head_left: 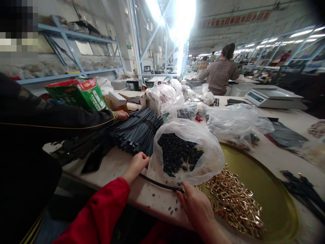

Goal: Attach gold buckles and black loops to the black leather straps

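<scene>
Red sleeve (101, 210) fills the lower foreground on my left side, with my left hand (137, 166) reaching out of it and my right hand (195, 205) beside it, a little apart. Between them runs a thin black strap (159, 184), low above the front edge of the pale surface (114, 166). My right thumb and finger pinch its right end; my left fingers are curled together, and the strap's other end disappears at the underside of that hand, so I cannot tell whether they grip it.

Just beyond the strap an open plastic bag (212, 149) stands with its mouth toward me, holding many small black loops (175, 152). Some tiny dark bits (171, 210) lie by my right hand. To the left of the bag is a thick bundle of dark straps (137, 132), and a co-worker's hand (122, 115), from a black sleeve (76, 118) with yellow cuff stripes, rests at its far end. To the right, a round golden tray (269, 186) carries a heap of gold-coloured metal buckles (233, 200).

Farther back are a green and red carton (88, 95), clear plastic bags (228, 120), a weighing scale (273, 96) and a person in brown (220, 76).
</scene>
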`<state>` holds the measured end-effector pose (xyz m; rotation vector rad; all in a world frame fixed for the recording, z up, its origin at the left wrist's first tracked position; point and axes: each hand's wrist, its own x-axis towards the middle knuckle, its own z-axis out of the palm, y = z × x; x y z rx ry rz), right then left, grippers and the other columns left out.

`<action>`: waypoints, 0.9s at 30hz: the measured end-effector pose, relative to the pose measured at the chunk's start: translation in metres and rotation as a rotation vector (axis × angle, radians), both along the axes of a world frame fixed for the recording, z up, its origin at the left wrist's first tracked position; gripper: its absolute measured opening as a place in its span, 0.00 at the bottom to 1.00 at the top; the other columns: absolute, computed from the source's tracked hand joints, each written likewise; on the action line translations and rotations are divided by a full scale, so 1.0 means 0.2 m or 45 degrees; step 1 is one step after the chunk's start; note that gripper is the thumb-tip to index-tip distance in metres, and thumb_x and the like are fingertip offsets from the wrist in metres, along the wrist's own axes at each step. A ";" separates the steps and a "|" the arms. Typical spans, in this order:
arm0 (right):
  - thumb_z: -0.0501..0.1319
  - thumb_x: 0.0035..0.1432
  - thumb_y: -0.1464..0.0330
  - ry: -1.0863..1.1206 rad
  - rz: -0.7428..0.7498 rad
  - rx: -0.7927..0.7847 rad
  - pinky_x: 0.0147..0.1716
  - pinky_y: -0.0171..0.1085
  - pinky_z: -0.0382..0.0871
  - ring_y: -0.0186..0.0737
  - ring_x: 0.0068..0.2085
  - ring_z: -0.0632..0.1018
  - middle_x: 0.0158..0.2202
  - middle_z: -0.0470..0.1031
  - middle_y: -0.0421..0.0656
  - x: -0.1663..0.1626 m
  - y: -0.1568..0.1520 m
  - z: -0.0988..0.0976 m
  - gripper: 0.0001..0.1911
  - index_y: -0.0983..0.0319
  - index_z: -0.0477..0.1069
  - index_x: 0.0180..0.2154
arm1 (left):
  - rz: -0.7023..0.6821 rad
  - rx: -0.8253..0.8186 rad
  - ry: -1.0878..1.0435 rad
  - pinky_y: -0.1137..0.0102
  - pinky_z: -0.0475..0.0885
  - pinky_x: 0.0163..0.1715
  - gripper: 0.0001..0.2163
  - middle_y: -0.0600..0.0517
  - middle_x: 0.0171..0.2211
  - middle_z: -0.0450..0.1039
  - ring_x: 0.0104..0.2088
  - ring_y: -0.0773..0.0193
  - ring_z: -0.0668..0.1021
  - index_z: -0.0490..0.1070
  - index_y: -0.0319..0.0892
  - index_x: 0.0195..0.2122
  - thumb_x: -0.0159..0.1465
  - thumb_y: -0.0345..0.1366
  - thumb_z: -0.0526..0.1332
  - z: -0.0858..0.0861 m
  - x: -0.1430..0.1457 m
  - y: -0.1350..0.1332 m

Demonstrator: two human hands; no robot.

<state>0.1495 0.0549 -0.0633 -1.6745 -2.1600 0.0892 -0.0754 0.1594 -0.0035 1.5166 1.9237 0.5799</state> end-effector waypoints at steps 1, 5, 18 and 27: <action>0.51 0.59 0.65 0.084 0.027 0.006 0.31 0.40 0.65 0.48 0.33 0.76 0.34 0.76 0.51 0.00 -0.01 0.02 0.14 0.64 0.68 0.42 | -0.003 -0.022 -0.099 0.74 0.60 0.23 0.10 0.57 0.19 0.62 0.22 0.67 0.69 0.59 0.42 0.23 0.56 0.41 0.54 0.04 0.00 -0.03; 0.46 0.61 0.63 0.653 0.165 -0.281 0.33 0.37 0.64 0.43 0.34 0.74 0.31 0.73 0.45 -0.05 -0.02 0.14 0.16 0.61 0.69 0.35 | -0.151 -0.172 -0.447 0.76 0.58 0.17 0.13 0.59 0.18 0.60 0.16 0.72 0.65 0.59 0.41 0.26 0.54 0.48 0.53 0.15 0.10 -0.34; 0.53 0.52 0.68 0.975 0.484 -1.139 0.20 0.29 0.54 0.30 0.22 0.63 0.20 0.62 0.34 -0.16 -0.12 0.24 0.07 0.62 0.62 0.23 | 0.116 -0.258 -1.244 0.76 0.67 0.26 0.11 0.51 0.30 0.71 0.27 0.69 0.75 0.63 0.38 0.38 0.58 0.40 0.56 0.02 0.21 -0.46; 0.54 0.56 0.71 -0.310 -0.002 -0.186 0.32 0.40 0.60 0.48 0.36 0.74 0.33 0.73 0.52 0.07 0.43 0.21 0.09 0.65 0.72 0.29 | -0.028 -0.326 -1.189 0.80 0.55 0.12 0.09 0.56 0.18 0.68 0.12 0.75 0.63 0.63 0.37 0.39 0.58 0.34 0.51 0.12 0.19 -0.42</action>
